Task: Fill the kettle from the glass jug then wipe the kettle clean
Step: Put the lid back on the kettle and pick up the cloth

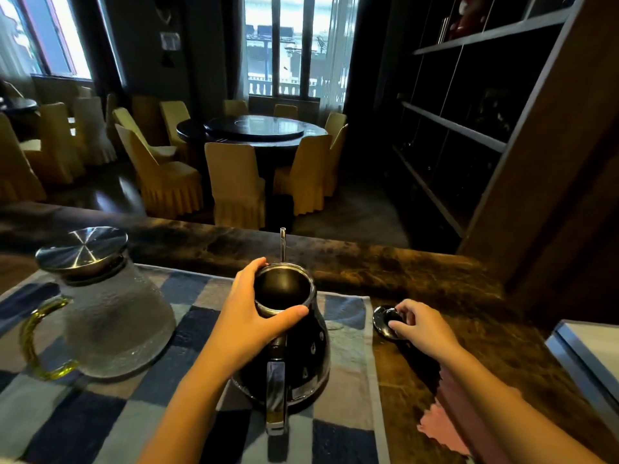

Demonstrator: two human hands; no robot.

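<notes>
A dark shiny kettle stands upright on a blue checked cloth, its top open and its handle toward me. My left hand wraps around the kettle's open rim. The kettle's lid rests on the wooden counter to the right of the cloth, with my right hand closed on it. A frosted glass jug with a metal lid and a yellow handle stands on the cloth at the left. A pink cloth lies on the counter under my right forearm.
The wooden counter runs across in front of me. A grey box edge sits at the right. Dark shelving rises at the right. Beyond the counter stand a round table and several covered chairs.
</notes>
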